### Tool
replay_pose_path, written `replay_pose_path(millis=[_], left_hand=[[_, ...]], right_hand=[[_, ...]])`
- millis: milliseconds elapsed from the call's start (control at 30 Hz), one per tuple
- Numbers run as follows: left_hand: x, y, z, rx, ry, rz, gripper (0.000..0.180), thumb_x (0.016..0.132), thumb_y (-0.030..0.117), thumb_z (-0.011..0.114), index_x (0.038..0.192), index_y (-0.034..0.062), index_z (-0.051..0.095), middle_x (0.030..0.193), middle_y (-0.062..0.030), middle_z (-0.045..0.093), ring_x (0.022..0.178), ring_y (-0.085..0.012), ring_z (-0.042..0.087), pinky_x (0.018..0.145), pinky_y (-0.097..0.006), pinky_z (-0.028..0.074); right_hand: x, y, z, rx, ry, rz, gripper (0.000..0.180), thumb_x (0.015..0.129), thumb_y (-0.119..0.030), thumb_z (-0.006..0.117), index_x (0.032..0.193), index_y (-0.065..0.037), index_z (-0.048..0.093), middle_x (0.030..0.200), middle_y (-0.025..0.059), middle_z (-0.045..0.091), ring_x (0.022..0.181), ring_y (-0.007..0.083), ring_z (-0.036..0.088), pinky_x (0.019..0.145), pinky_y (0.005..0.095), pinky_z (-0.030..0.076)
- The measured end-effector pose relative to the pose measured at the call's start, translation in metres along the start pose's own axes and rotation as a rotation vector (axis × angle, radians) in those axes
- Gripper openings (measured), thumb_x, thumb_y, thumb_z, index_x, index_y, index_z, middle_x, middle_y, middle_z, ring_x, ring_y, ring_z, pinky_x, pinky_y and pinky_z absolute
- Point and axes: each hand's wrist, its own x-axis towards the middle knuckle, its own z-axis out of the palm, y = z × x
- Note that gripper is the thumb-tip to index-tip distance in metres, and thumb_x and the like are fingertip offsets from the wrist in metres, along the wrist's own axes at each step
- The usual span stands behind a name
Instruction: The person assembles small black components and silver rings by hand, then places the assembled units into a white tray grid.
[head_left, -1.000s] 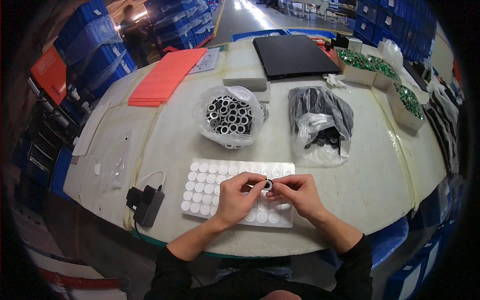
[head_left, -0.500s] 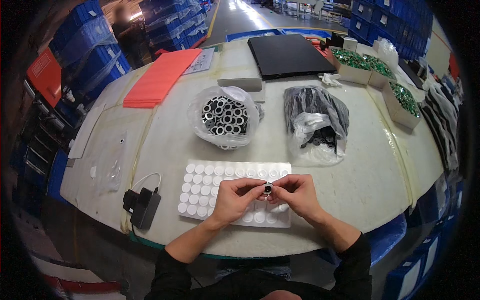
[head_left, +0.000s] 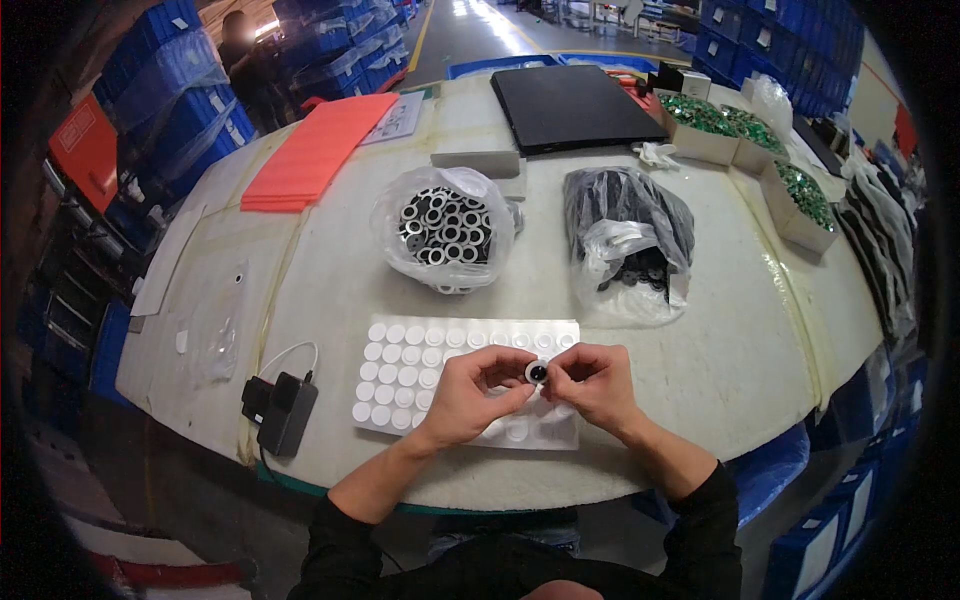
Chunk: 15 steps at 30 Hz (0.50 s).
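A small round ring-shaped part [head_left: 537,372], pale round its rim and black in the middle, is held up between my two hands. My right hand [head_left: 597,388] pinches its right edge with thumb and fingers. From the other side, my left hand [head_left: 472,398] has its fingertips at the ring, thumb below and index finger above; exact contact is hard to see. Under both hands lies a white sheet [head_left: 388,432] with rows of round white discs [head_left: 391,373], partly covered by the hands.
Beyond the sheet stand a clear bag of similar rings [head_left: 452,228] and a bag of black parts [head_left: 640,265]. A black power adapter [head_left: 288,415] lies left. Farther off are orange-red sheets [head_left: 312,155], a black panel [head_left: 573,107] and boxes of green pieces [head_left: 692,135].
The ring has turned a little, and more of its face shows. My left thumb has shifted down from it, opening a wider gap to the index finger. The whole view has shifted slightly.
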Motion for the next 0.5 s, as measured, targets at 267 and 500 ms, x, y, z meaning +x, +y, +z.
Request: replay_pose_path(millis=[267, 500], left_hand=[[0.002, -0.003, -0.008, 0.455, -0.108, 0.195, 0.019, 0.079, -0.003, 0.063, 0.097, 0.0013, 0.068, 0.089, -0.0080, 0.066, 0.079, -0.0116, 0.061, 0.071, -0.023, 0.049], [0.007, 0.004, -0.012, 0.063, -0.038, -0.077, 0.019, 0.080, -0.002, 0.064, 0.099, -0.0012, 0.066, 0.087, -0.0055, 0.065, 0.078, -0.0104, 0.061, 0.070, -0.022, 0.049]], right_hand=[[0.003, -0.006, -0.007, -0.246, -0.085, -0.211, 0.012, 0.079, -0.005, 0.069, 0.075, 0.004, 0.064, 0.066, 0.0062, 0.065, 0.059, 0.0089, 0.062, 0.056, 0.0222, 0.051], [0.013, -0.007, -0.025, -0.289, -0.061, -0.290, 0.016, 0.080, -0.012, 0.070, 0.072, 0.001, 0.065, 0.061, 0.0086, 0.063, 0.052, 0.0099, 0.059, 0.050, 0.0245, 0.048]])
